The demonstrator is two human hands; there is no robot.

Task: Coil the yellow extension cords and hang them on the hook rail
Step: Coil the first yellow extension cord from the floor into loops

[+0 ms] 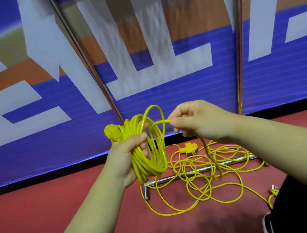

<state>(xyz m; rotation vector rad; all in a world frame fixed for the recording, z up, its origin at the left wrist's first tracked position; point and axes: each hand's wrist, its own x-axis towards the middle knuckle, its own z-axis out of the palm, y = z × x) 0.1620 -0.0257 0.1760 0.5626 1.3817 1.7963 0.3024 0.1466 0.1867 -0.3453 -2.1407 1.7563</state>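
Note:
My left hand grips a coil of yellow extension cord, held upright, with a yellow plug sticking out at its top left. My right hand pinches the same cord just right of the coil, a loop arching between the two hands. From my right hand the cord drops down to a loose tangle of yellow cord on the red floor. A yellow multi-socket end lies at the back of the tangle. A small plug lies at the right. The hook rail is out of view.
A chrome stand base lies on the red floor under the tangled cord, with chrome poles rising in front of a blue, white and orange banner. My dark-clothed knees and a shoe are at the bottom.

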